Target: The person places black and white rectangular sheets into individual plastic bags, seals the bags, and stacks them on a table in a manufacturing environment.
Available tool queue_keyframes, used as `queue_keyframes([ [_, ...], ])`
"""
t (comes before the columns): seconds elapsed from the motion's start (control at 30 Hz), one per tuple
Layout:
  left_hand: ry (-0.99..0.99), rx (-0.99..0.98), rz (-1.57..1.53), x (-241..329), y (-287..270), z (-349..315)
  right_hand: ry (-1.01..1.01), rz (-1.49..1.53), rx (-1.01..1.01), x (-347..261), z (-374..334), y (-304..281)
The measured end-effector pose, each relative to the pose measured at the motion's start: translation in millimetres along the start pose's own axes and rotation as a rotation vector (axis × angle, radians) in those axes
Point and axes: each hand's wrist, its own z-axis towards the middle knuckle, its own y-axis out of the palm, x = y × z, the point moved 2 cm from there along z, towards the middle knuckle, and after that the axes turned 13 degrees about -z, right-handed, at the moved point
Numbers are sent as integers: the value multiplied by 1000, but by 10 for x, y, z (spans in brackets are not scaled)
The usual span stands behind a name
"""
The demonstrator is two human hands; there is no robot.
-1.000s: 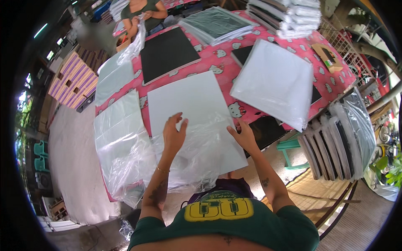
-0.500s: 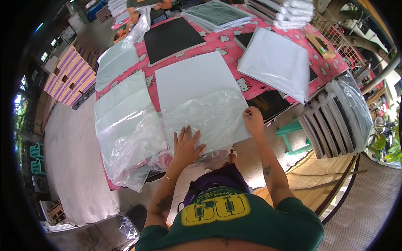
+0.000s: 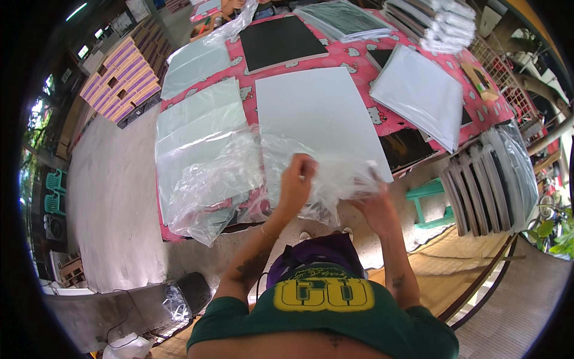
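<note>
A large white panel [image 3: 317, 113] lies on the table in front of me, its near part under crumpled clear plastic film [image 3: 335, 179]. Over the film is my left hand [image 3: 297, 182], fingers curled in and pinching at the plastic. My right hand [image 3: 378, 206] is at the panel's near right corner, against the bunched film; motion smears its fingers, so its grip is unclear. Left of the panel lies a pale sheet [image 3: 203, 128] with more crumpled clear plastic [image 3: 209, 191] over its near end.
A pink patterned cloth [image 3: 353, 57] covers the table. Beyond the panel lies a black panel [image 3: 281, 45]; to the right are a wrapped white panel [image 3: 418, 96] and a dark panel [image 3: 406, 149]. Wrapped panels [image 3: 487, 185] stand by a green stool [image 3: 427, 200]. Another person's hands [image 3: 232, 6] show at the far side.
The film has been drawn back toward me, baring more of the white panel. My left hand has lifted from lying flat and curled; my right hand has shifted toward the near edge. The view has tilted.
</note>
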Motion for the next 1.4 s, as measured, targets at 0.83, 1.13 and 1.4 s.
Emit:
queue_keyframes([
  [0.83, 568, -51, 1336, 1228, -643, 75, -23, -2316, 206, -1649, 70, -366],
  [1.13, -267, -973, 566, 1660, -424, -482, -94, -167, -234, -1115, 200, -913],
  [1.4, -552, -82, -883, 1445, -750, -292, 1, -4, -245, -920, 306, -1166],
])
